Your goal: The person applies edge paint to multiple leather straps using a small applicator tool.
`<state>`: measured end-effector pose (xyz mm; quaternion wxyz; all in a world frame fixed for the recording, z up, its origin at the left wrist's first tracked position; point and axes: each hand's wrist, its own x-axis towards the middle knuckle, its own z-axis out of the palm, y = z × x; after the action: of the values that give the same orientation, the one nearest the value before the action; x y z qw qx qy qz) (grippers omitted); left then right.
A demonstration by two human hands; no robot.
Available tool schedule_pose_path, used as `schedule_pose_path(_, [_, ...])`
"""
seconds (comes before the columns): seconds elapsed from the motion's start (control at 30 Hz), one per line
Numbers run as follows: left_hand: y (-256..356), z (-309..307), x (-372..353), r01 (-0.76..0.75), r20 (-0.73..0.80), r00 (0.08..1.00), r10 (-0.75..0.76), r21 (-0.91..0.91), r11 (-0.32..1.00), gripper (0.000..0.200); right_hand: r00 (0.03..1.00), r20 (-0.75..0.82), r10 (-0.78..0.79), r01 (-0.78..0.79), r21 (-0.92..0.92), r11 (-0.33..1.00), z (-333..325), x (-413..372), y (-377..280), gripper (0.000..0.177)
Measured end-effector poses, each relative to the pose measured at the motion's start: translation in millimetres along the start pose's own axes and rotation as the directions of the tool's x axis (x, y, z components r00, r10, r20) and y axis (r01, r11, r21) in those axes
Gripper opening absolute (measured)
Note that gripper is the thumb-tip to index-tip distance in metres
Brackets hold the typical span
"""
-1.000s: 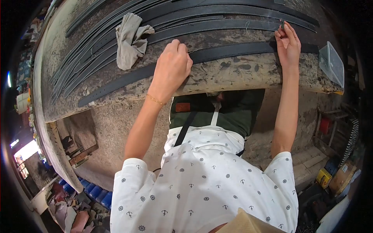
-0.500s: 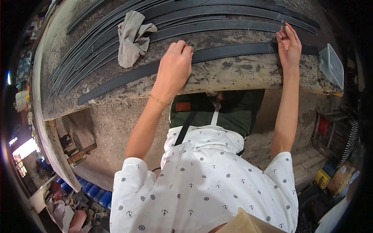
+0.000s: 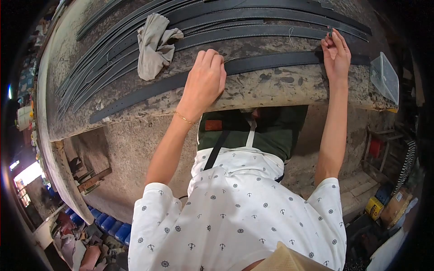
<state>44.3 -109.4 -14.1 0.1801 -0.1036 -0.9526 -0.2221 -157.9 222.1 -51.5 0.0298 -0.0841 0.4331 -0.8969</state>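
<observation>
A long black leather belt strap (image 3: 271, 60) with a row of holes at its left end lies along the near edge of the worktable. Over its middle is my left hand (image 3: 205, 77), its fingers curled closed; their tips are hidden. A thin pale thread (image 3: 231, 58) shows beside those fingers at the strap's upper edge. My right hand (image 3: 337, 58) is palm up above the strap's right part. Between its thumb and fingers is a small dark object (image 3: 330, 32), too small to name. Behind lie several dark straps (image 3: 226, 33) with light-stitched edges.
A crumpled grey cloth (image 3: 156, 47) lies on the straps at left. A clear plastic box (image 3: 385, 77) stands at the right edge of the worktable (image 3: 271, 88). A loose thread (image 3: 290, 35) sits on one strap. Blue containers (image 3: 108, 223) and leather scraps (image 3: 86, 253) are lower left.
My left hand has shifted very slightly down and its fingers have tilted a little. My right hand stays almost in place, with the small dark object still in its fingers.
</observation>
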Motion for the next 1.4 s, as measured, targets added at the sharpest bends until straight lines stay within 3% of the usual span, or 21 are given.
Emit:
schedule_pose_path(0.1, [6.2, -9.9, 2.0, 0.03, 0.004, 1.0, -0.03, -0.029, 0.999, 0.016, 1.0, 0.016, 0.0, 0.001, -0.021, 1.0, 1.9, -3.5, -0.4, 0.019])
schedule_pose_path(0.2, [4.9, -19.1, 3.6, 0.036, 0.071, 0.997, -0.04, 0.064, 0.997, 0.016, 1.0, 0.029, 0.0, 0.0, -0.015, 1.0, 7.5, -2.7, -3.8, 0.019])
schedule_pose_path(0.27, [1.2, -17.9, 1.6, 0.14, 0.12, 0.984, -0.131, -0.073, 0.987, 0.017, 0.996, -0.09, -0.013, 0.001, -0.129, 0.992, 14.1, -7.3, -5.3, 0.019])
schedule_pose_path(0.33, [9.8, -18.5, 3.9, 0.102, 0.083, 0.991, -0.102, 0.01, 0.995, 0.019, 0.995, -0.093, -0.041, 0.019, -0.226, 0.974, 33.3, -13.3, -14.0, 0.019])
schedule_pose_path(0.4, [12.0, -15.7, 1.1, 0.068, 0.064, 0.995, -0.074, 0.093, 0.993, 0.021, 0.99, 0.078, -0.114, 0.13, -0.262, 0.956, 58.4, -20.3, -22.8, 0.021])
schedule_pose_path(0.47, [8.1, -6.2, -1.7, 0.042, -0.125, 0.992, -0.028, 0.11, 0.993, 0.024, 0.986, 0.107, -0.131, 0.157, -0.295, 0.942, 97.6, -31.5, -18.7, 0.02])
schedule_pose_path(0.6, [9.7, 3.4, -15.3, 0.057, -0.116, 0.992, -0.057, -0.003, 0.998, 0.026, 0.986, 0.169, -0.001, 0.085, -0.489, 0.868, 120.0, -49.3, 25.1, 0.016])
schedule_pose_path(0.67, [17.5, 5.5, -12.8, 0.042, -0.136, 0.99, -0.04, 0.013, 0.999, 0.026, 0.988, 0.132, 0.076, -0.005, -0.467, 0.884, 115.7, -55.9, 45.3, 0.014])
schedule_pose_path(0.93, [17.4, 15.8, -15.3, -0.127, -0.169, 0.979, 0.114, -0.068, 0.99, 0.021, 0.988, 0.148, 0.045, 0.038, -0.512, 0.858, 100.3, -59.0, 58.0, 0.016])
schedule_pose_path(1.07, [33.1, 20.9, -9.6, -0.066, -0.15, 0.987, 0.065, -0.001, 0.998, 0.02, 0.988, 0.153, 0.036, 0.051, -0.53, 0.847, 102.1, -58.8, 59.2, 0.017])
schedule_pose_path(1.13, [46.2, 20.6, -3.7, 0.085, -0.19, 0.978, -0.088, -0.024, 0.996, 0.016, 0.987, 0.159, 0.021, 0.068, -0.535, 0.842, 101.0, -59.5, 60.3, 0.017])
schedule_pose_path(1.27, [45.1, 28.9, -6.6, 0.039, -0.162, 0.986, -0.033, 0.033, 0.999, 0.017, 0.98, 0.197, 0.019, 0.093, -0.544, 0.834, 101.9, -58.7, 58.6, 0.016])
schedule_pose_path(1.33, [41.8, 29.9, -8.3, -0.015, -0.125, 0.992, 0.024, 0.07, 0.997, 0.018, 0.977, 0.165, 0.133, -0.002, -0.62, 0.785, 104.9, -58.8, 55.7, 0.015])
schedule_pose_path(1.4, [43.1, 31.2, -7.6, -0.025, -0.111, 0.993, 0.039, 0.12, 0.992, 0.018, 0.98, 0.185, 0.077, 0.055, -0.619, 0.784, 103.7, -61.9, 57.4, 0.015])
